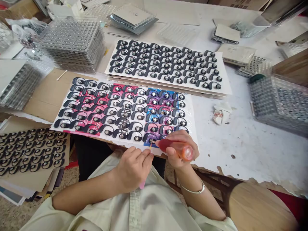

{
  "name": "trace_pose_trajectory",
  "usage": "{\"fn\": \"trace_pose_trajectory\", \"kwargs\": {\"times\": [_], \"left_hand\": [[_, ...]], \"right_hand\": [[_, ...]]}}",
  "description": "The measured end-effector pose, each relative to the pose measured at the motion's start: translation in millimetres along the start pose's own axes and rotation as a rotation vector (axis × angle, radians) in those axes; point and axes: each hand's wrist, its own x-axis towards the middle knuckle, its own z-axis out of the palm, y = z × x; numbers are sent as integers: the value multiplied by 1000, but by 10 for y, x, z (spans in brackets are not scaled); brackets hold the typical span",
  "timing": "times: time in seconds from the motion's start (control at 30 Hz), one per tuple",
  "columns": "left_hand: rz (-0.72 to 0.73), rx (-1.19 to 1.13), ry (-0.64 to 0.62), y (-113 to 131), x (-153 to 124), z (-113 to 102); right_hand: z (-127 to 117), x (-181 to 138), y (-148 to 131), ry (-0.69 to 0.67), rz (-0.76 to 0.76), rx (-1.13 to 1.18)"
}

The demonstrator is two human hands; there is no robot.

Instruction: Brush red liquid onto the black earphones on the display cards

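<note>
My left hand (133, 166) is closed in a pinch on a thin pink stick (142, 184), its tip pointing at the front row of parts. My right hand (179, 149) is wrapped round a small red-orange squeeze bottle (176, 149), its nozzle touching a black ear-hook part (151, 138) at the front edge of a colourful pink-and-blue card (125, 110). Several rows of black ear-hook pieces with round metal centres lie on that card.
A second white card (168, 65) full of the same hooks lies behind. Stacks of clear blister trays stand at back left (73, 43) and right (280, 101). Another loaded board (32, 147) sits low at left. A crumpled tissue (221, 114) lies on the white table.
</note>
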Motion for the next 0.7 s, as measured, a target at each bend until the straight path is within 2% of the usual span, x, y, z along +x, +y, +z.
{"fn": "trace_pose_trajectory", "kwargs": {"times": [0.33,0.5,0.7], "left_hand": [[-38,-5,35,27,0,35],[-32,-6,24,21,-8,26],[-3,0,-16,-2,-14,-9]], "right_hand": [[14,-4,25,-35,-33,-44],[7,-1,25,-65,-46,-44],[18,25,2,-36,-98,-99]]}}
